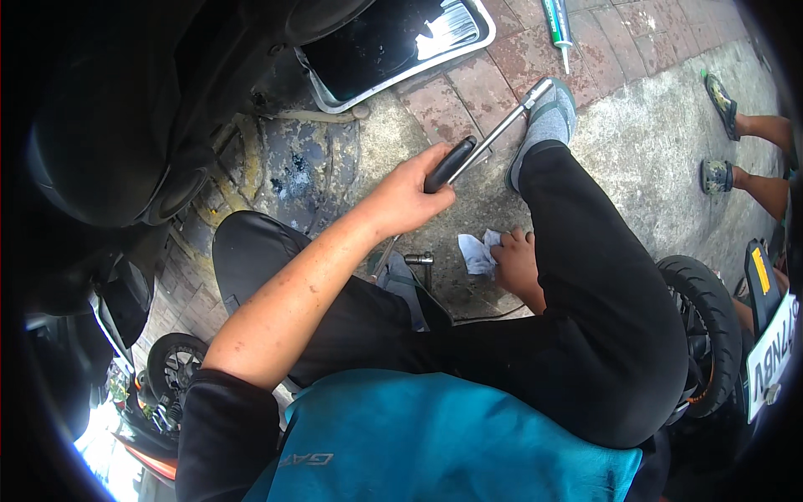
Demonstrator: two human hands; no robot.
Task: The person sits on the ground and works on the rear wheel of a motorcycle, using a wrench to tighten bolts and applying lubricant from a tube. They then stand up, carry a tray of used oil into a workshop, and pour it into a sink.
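The left arm stretches forward, its left hand (411, 194) wrapped around a black-gripped steel tool (495, 136) slanting toward the right shoe (555, 104). The right hand (519, 266), reaching past the right leg (598, 251), pinches a white cloth (475, 254) low near the concrete (619, 192).

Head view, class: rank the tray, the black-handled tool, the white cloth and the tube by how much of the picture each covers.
1. Tray, largest.
2. Black-handled tool, long but thin.
3. White cloth and tube: too alike to rank; the top edge cuts off the tube.
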